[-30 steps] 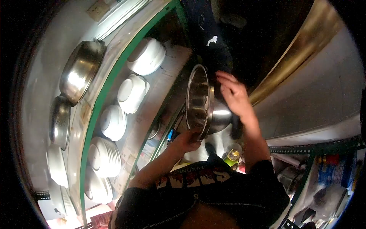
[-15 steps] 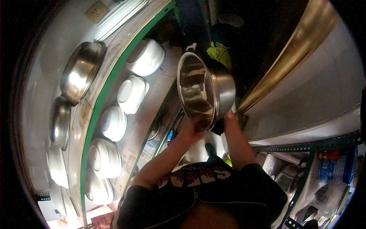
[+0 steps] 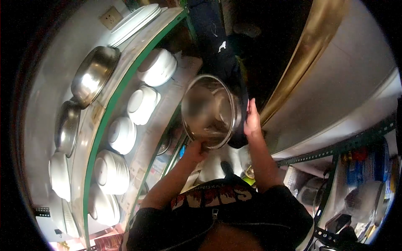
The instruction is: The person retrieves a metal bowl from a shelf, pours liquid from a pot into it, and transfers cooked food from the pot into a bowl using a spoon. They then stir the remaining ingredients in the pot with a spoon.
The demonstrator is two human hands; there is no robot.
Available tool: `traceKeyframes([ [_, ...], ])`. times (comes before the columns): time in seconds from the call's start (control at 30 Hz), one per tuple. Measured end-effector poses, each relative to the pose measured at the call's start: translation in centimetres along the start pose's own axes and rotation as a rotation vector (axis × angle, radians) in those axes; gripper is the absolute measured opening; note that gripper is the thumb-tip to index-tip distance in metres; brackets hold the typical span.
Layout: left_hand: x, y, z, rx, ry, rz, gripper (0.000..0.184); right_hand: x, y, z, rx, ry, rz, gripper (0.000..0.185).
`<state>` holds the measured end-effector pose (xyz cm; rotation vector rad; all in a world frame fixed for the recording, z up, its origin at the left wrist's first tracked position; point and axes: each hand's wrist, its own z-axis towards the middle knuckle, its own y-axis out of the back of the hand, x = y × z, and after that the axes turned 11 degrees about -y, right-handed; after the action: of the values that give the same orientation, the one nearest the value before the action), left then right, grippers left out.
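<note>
Green edging borders the long shelf (image 3: 105, 117) that slants down the left side, and a perforated metal rack (image 3: 364, 142) crosses the lower right. Black cloth makes up the person's shirt (image 3: 197, 217), which fills the bottom middle, while a dark garment (image 3: 205, 27) shows beyond the hands. Between shelf and rack, a shiny steel bowl (image 3: 211, 113) is up in front of the body, tilted on its side so that its mouth faces left and toward the person. Two steel basins (image 3: 95, 75) stand on edge on the shelf's upper level, and white dishes (image 3: 112, 171) stand in stacks on the level beneath. At the bowl's near rim, the left hand (image 3: 196, 152) has its grip closed around the edge. Beside the bowl's right side is the right hand (image 3: 252, 119), its grip open, fingers stretched forward; whether they touch the steel cannot be told. Smaller again are a wall socket (image 3: 110, 17) above the shelf and a white emblem (image 3: 222, 46) on the garment.
</note>
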<state>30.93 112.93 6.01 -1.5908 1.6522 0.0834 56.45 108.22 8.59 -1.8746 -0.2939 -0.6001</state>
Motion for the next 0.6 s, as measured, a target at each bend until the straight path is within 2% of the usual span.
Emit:
traceKeyframes([
  [0.03,1.1,1.6,0.4,0.105,0.173,-0.13,0.05,0.1,0.1,0.4,-0.179,-0.013,-0.041,0.071],
  [0.07,3.3,3.2,0.6,0.379,0.234,-0.319,0.048,0.7,0.9,0.1,-0.105,-0.329,0.109,0.057],
  [0.1,3.9,2.8,0.3,0.448,0.208,-0.247,0.046,0.3,1.3,-0.1,-0.101,-0.43,0.161,0.055],
  [0.13,4.1,1.5,-0.7,0.514,0.179,-0.175,0.044,-0.9,1.7,-0.3,-0.096,-0.419,0.173,0.053],
  [0.17,4.8,0.1,-1.9,0.358,0.068,0.146,0.042,-2.2,2.2,-0.8,-0.096,-0.402,0.168,0.051],
  [0.2,4.8,-0.6,-4.2,0.584,-0.348,0.545,0.041,-3.8,2.8,-1.3,-0.121,-0.352,0.134,0.049],
  [0.23,4.8,-1.3,-6.5,0.611,-0.835,0.931,0.041,-5.5,3.1,-1.7,-0.153,-0.3,0.097,0.047],
  [0.3,2.6,-3.4,-8.8,0.255,-0.246,0.464,0.047,-9.1,5.0,-1.9,-0.26,-0.146,-0.071,0.043],
  [0.37,2.1,-4.0,-10.9,0.092,-0.056,0.323,0.05,-12.7,8.9,-2.0,-0.421,0.066,-0.397,0.039],
  [0.43,3.0,-2.9,-11.1,-0.081,-0.02,0.142,0.029,-16.7,17.3,-2.4,-0.609,0.342,-0.951,0.035],
  [0.47,4.1,-2.1,-11.7,-0.17,0.008,0.052,0.024,-18.8,23.3,-3.1,-0.665,0.441,-1.153,0.033],
  [0.5,4.3,-1.0,-13.7,-0.046,0.003,0.026,0.022,-16.2,15.4,-9.1,-0.802,0.446,-1.363,0.021],
  [0.53,5.3,0.6,-13.8,-0.038,-0.03,0.04,0.023,-16.9,17.2,-10.9,-0.815,0.462,-1.348,0.016],
  [0.6,8.0,4.0,-13.1,-0.026,-0.091,0.063,0.024,-19.2,25.4,-14.7,-0.746,0.312,-1.616,0.018],
])
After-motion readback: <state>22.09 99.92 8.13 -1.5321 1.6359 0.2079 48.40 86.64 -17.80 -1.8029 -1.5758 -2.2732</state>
